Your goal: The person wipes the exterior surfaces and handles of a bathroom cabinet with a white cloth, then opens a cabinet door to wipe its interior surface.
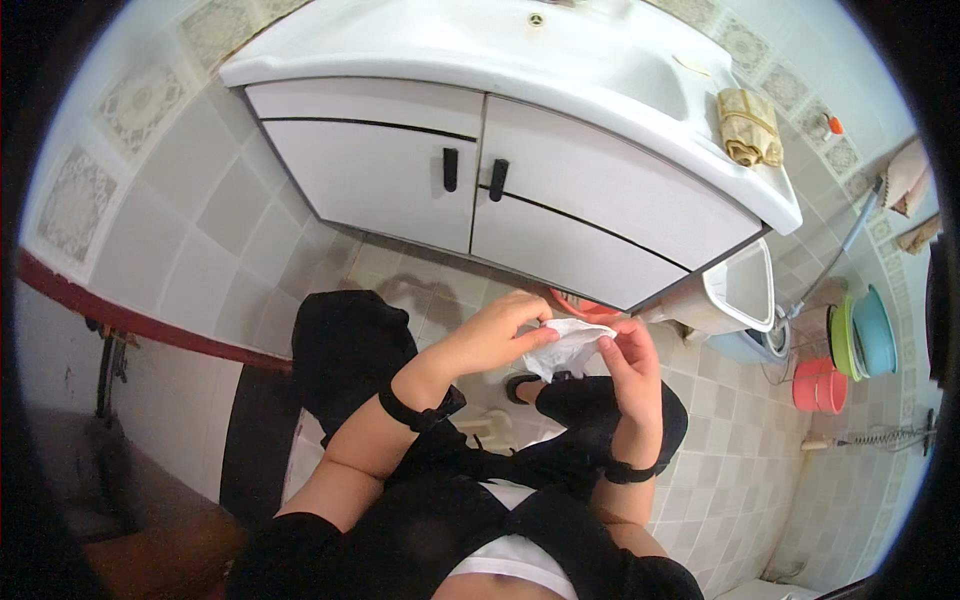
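Observation:
A small piece of thin white fabric [562, 357] hangs between my two hands, above my lap. My left hand [517, 334] pinches its upper left edge between thumb and fingers. On the other side, my right hand [631, 358] grips the upper right corner, thumb towards me. The cloth's top edge is spread between the hands, and its lower part hangs loose and crumpled. I wear a black band on each wrist, and black trousers cover my bent knees.
Ahead stands a white vanity cabinet [375, 169] under a washbasin [442, 45], with a folded patterned cloth bundle [750, 127] on its right end. A white bin [739, 289], a red bucket [819, 385] and coloured basins [874, 330] are at right. A red basin [581, 304] sits partly under the cabinet.

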A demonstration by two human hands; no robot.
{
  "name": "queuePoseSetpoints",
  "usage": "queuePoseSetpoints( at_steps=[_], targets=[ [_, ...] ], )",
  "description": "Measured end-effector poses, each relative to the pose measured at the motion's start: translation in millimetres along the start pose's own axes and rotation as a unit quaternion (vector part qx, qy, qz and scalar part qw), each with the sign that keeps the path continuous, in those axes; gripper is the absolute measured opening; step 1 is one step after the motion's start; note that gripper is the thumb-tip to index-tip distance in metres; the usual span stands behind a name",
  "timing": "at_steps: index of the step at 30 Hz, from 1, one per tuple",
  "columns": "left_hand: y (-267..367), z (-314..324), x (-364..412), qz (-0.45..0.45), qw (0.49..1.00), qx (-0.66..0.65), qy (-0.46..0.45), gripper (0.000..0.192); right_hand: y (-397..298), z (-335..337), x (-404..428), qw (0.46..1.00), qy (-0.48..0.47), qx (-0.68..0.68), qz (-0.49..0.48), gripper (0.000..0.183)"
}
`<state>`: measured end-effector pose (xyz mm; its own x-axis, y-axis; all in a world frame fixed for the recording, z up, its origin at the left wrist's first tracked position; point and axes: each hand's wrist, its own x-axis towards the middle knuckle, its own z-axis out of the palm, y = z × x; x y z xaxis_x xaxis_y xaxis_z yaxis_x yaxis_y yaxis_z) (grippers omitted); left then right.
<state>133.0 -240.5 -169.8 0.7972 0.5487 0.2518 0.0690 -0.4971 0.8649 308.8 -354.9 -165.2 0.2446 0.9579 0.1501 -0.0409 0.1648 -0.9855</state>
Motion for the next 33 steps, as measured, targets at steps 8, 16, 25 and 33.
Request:
queuePoseSetpoints(
  at_steps=[8, 16, 25, 33],
  targets=[
    [14.8, -12.7, -8.4, -0.018, 0.998, 0.046, 0.028, 0.018, 9.2, -3.1, 3.5, 0.889, 0.094, -0.446, -0.035, 0.011],
    [-4.6, 19.9, -14.0, -0.114, 0.984, -0.138, -0.02, 0.028, 7.3, 33.9, 5.2, 0.986, -0.044, -0.153, 0.044, 0.024],
    [-106.7, -25.9, -23.9, -0.111, 0.879, -0.396, 0.241, 0.016, 43.4, 73.8, 130.0, 0.971, -0.018, -0.225, -0.072, 0.037],
    [-157.6, -52.1, -36.9, -0.132, 0.722, -0.439, 0.518, 0.015, 54.3, 138.4, 181.8, 0.889, 0.243, -0.311, -0.232, 0.031]
  ],
)
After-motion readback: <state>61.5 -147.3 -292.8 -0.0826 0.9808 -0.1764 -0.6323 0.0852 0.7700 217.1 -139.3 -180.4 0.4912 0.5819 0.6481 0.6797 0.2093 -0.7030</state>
